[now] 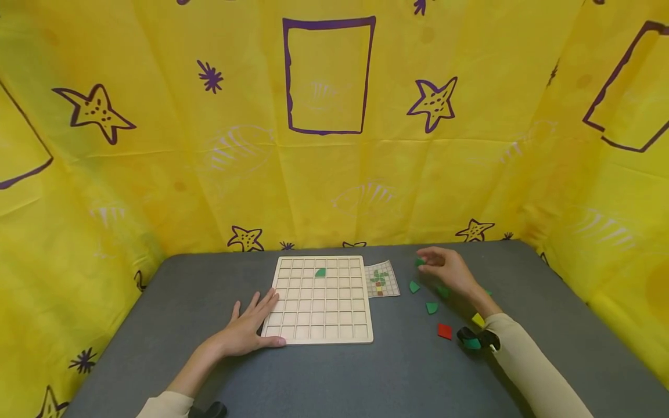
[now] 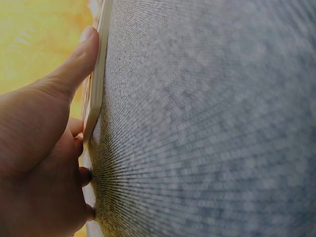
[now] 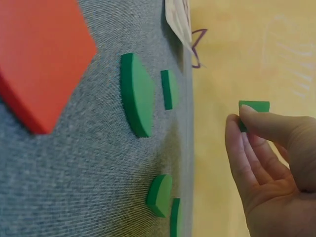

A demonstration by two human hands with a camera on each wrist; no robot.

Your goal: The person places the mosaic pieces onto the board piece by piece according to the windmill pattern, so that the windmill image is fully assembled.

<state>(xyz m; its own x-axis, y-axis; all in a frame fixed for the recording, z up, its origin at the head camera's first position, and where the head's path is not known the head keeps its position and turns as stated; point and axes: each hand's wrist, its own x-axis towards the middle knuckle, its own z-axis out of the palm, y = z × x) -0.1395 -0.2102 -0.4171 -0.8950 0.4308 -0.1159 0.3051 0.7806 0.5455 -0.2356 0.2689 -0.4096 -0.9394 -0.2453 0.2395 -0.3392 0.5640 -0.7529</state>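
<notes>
My left hand (image 1: 244,332) rests at the left edge of a pale wooden grid board (image 1: 317,318), its fingers spread and straight, with the thumb at the near left corner. In the left wrist view the thumb (image 2: 81,57) lies along the board's rim. One green quarter-circle tile (image 1: 320,272) sits in a cell near the board's far side. My right hand (image 1: 452,273), raised over the table at the right, pinches another green tile (image 3: 256,105) between thumb and fingers. A pattern card (image 1: 389,281) lies against the board's right side, showing a green, red and yellow design.
Loose green tiles (image 1: 431,308), a red square tile (image 1: 444,331) and a yellow tile (image 1: 478,320) lie on the grey table (image 1: 324,383) under and beside my right forearm. A yellow patterned cloth (image 1: 324,191) stands behind the table and at both sides.
</notes>
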